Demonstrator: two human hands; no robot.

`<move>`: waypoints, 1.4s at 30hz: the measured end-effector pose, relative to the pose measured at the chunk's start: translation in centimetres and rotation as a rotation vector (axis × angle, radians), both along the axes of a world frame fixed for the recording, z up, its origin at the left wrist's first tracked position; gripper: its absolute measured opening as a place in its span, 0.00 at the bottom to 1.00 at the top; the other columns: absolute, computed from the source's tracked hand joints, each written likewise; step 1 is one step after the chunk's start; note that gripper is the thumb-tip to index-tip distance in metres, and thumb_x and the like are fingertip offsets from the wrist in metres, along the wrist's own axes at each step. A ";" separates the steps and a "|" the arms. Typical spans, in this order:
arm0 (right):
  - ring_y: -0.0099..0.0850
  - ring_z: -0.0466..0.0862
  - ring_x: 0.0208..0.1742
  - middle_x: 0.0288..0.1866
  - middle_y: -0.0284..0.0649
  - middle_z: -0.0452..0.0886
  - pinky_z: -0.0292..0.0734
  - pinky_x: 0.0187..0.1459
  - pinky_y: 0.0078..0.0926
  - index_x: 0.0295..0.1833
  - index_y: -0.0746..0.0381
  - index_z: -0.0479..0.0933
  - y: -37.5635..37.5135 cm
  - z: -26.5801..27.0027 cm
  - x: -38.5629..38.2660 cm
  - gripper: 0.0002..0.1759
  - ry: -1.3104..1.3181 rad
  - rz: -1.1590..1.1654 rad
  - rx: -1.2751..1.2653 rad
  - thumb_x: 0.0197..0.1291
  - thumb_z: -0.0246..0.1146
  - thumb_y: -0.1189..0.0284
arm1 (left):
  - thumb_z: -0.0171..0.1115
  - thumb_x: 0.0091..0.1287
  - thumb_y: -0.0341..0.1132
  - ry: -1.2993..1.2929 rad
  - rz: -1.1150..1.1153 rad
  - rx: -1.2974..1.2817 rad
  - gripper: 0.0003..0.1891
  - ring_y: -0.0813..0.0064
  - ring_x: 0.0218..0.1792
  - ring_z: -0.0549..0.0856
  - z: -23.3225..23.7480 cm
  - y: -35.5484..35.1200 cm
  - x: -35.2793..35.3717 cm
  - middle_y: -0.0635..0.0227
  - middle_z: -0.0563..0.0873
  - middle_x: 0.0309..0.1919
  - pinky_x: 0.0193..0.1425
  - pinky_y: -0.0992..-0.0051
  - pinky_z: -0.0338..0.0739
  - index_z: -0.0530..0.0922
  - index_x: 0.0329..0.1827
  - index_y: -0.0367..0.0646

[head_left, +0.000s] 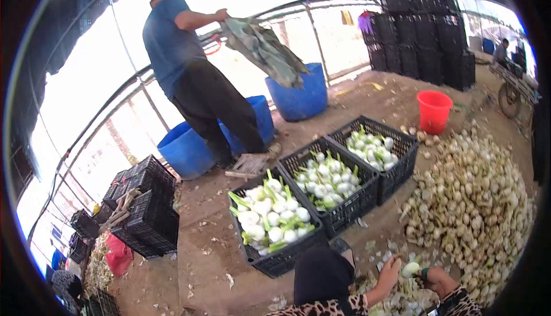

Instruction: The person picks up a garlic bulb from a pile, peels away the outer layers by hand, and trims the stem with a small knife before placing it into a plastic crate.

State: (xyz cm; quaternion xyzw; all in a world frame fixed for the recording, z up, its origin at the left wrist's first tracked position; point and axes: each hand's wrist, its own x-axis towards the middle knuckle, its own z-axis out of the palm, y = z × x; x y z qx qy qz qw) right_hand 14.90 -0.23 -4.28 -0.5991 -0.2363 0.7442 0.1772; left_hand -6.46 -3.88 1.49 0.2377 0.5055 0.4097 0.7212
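A pale peeled onion with a short green stem is between my hands at the lower right. My right hand is closed at the onion's right side, with a small green item around or in its fingers. My left hand is closed just left of the onion, its fingers together; what they pinch is too small to make out. Loose onion skins lie below my hands. A big heap of unpeeled onions spreads to the right. Three black crates, including the nearest crate, hold white onions with green stems.
A red bucket stands behind the heap. Farther back, a person in a blue shirt holds a camouflage cloth beside blue tubs. Black crates are stacked at the back right and left. A dark knee is near.
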 end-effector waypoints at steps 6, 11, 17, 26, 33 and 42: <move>0.28 0.77 0.28 0.30 0.37 0.78 0.69 0.26 0.25 0.40 0.60 0.76 12.4 12.7 -9.0 0.10 0.048 0.091 0.665 0.63 0.56 0.65 | 0.47 0.71 0.48 -0.035 0.010 -0.098 0.27 0.60 0.70 0.55 -4.8 1.8 -0.7 0.64 0.57 0.68 0.72 0.58 0.58 0.57 0.69 0.47; 0.28 0.78 0.36 0.38 0.40 0.79 0.72 0.31 0.28 0.41 0.63 0.75 12.9 19.0 -14.1 0.09 0.230 0.033 0.838 0.64 0.55 0.69 | 0.45 0.73 0.45 0.049 0.021 -0.075 0.23 0.73 0.43 0.71 -8.4 2.6 -0.5 0.68 0.71 0.45 0.50 0.70 0.65 0.61 0.67 0.46; 0.30 0.78 0.34 0.40 0.42 0.79 0.75 0.33 0.32 0.50 0.69 0.74 8.9 8.1 -10.1 0.13 -0.015 0.263 0.601 0.64 0.55 0.72 | 0.45 0.73 0.46 0.012 -0.004 -0.082 0.23 0.72 0.50 0.73 -12.9 3.4 -0.5 0.70 0.72 0.50 0.54 0.65 0.68 0.61 0.67 0.46; 0.32 0.72 0.29 0.38 0.45 0.75 0.69 0.30 0.37 0.54 0.70 0.70 4.0 1.7 -0.7 0.14 -0.219 -0.085 0.347 0.67 0.53 0.73 | 0.47 0.73 0.44 -0.085 -0.008 -0.068 0.20 0.74 0.47 0.75 -12.1 2.1 -0.2 0.70 0.73 0.46 0.52 0.68 0.71 0.65 0.64 0.46; 0.31 0.71 0.26 0.31 0.43 0.74 0.68 0.28 0.35 0.40 0.69 0.72 1.7 0.1 1.9 0.07 -0.213 -0.206 0.299 0.66 0.49 0.77 | 0.48 0.72 0.43 -0.037 -0.095 -0.118 0.19 0.76 0.48 0.75 -7.3 1.5 1.0 0.69 0.75 0.48 0.52 0.74 0.70 0.66 0.60 0.43; 0.30 0.73 0.28 0.32 0.44 0.76 0.70 0.29 0.34 0.45 0.69 0.72 -0.1 -0.9 2.5 0.10 -0.214 -0.153 0.306 0.68 0.47 0.75 | 0.48 0.72 0.45 -0.005 -0.127 -0.094 0.19 0.77 0.49 0.75 -7.8 1.4 1.1 0.71 0.76 0.48 0.51 0.73 0.69 0.67 0.59 0.44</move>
